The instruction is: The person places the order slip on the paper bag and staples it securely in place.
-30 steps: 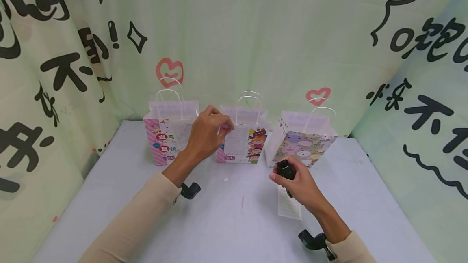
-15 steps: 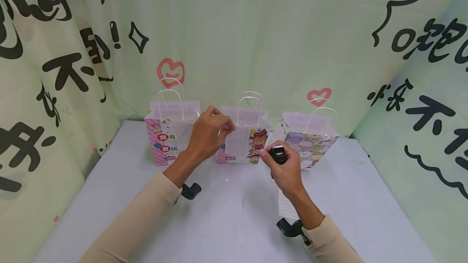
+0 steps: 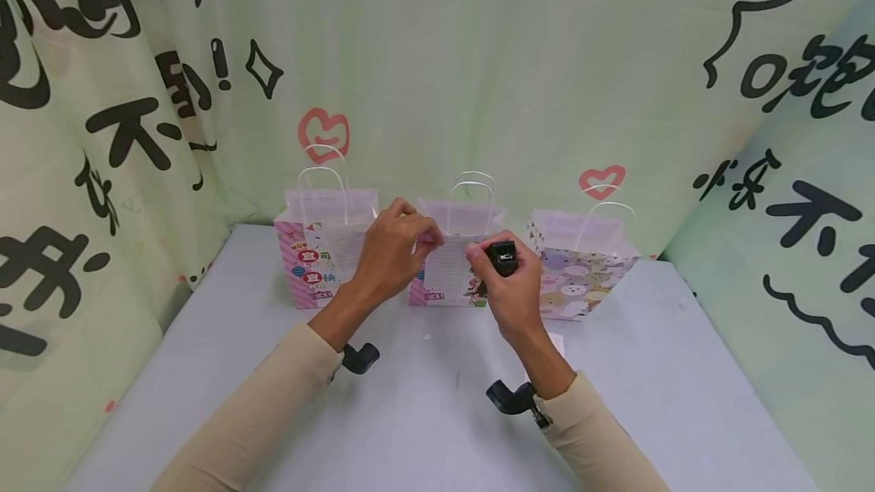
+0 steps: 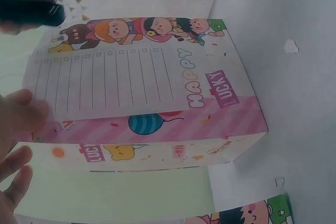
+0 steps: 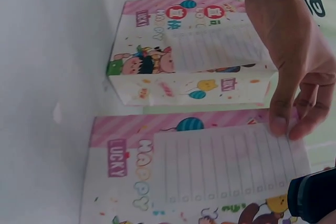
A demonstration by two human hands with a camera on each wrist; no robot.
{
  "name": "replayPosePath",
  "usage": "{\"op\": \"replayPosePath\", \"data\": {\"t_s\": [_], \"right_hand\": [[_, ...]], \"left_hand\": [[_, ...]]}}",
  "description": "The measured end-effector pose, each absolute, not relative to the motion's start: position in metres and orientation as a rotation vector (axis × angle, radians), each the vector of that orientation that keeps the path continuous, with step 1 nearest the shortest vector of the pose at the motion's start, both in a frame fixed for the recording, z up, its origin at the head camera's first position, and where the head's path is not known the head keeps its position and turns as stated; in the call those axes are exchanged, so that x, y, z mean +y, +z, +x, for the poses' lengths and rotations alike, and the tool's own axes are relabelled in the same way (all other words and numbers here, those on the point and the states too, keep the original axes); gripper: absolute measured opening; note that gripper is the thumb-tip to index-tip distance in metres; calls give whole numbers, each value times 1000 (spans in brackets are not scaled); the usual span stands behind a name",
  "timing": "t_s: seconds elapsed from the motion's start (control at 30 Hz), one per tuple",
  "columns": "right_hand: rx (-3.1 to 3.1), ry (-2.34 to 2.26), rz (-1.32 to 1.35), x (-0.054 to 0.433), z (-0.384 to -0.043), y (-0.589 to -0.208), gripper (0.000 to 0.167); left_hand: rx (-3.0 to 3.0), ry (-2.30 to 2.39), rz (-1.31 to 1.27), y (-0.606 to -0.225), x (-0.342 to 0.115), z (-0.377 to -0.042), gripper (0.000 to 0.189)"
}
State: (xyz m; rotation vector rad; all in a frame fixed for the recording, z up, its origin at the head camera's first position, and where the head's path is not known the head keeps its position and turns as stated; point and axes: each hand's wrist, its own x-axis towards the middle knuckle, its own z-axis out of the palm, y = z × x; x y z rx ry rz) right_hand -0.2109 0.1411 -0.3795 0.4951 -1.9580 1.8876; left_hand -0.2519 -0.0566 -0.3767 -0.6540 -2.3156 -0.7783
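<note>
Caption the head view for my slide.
Left grip holds a sheet against the middle bag; right grip holds a black tool.

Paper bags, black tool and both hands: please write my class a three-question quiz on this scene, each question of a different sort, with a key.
1. Count: how many paper bags stand on the table?
2. Identify: which hand grips the black tool?
3. True or false: the left hand holds a lined sheet against the front of the middle bag.

Key:
1. Three.
2. The right hand.
3. True.
</note>
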Motion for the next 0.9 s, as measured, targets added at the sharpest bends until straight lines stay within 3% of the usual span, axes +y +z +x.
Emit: {"op": "replayPosePath", "data": {"t_s": [0.33, 0.9], "right_hand": [[-1683, 1929, 522, 117, -237, -360, 7], [-1637, 1864, 536, 91, -261, -360, 26]], "left_hand": [[-2321, -760, -640, -376, -56, -251, 5], [-2323, -736, -644, -377, -55, -251, 10]]}}
